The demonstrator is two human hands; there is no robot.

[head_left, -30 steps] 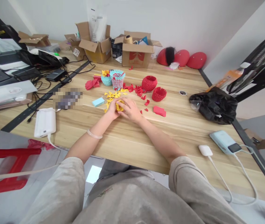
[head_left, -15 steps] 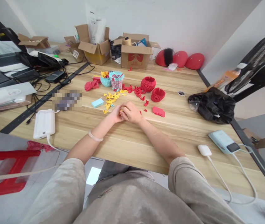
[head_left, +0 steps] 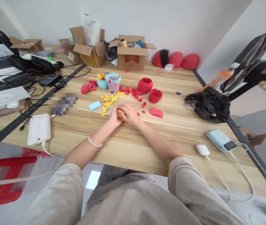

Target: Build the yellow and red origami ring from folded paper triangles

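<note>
Yellow paper piece [head_left: 120, 113] is between the two hands, above the worktop [head_left: 182, 131], closer to its front edge than the yellow folded bits [head_left: 108, 99] are. Mostly covered by fingers, so full shape can't be read; the visible part looks ridged, like packed folds.

Handling, my guess: very light, a bit springy, not slippery thanks to the ridges. Fragile: a hard squeeze probably crushes folds or pops units loose. Best hold is around the outer wall, load spread over several fingers, no pinching at the tips.

Grip: left hand [head_left: 115, 117] cups the piece from its left side, fingers curved round it. Right hand [head_left: 129, 114] arches over from the right, fingers bent across it. Both grasping the same piece, partly closed, not clenched. Exact fingertip contact hidden, pressure can't be told.

Nearby: blue paper pad [head_left: 94, 106] left of the hands, red paper stack [head_left: 156, 112] to the right, red woven-look bowl [head_left: 155, 96] beyond that stack, towards the back edge.
</note>
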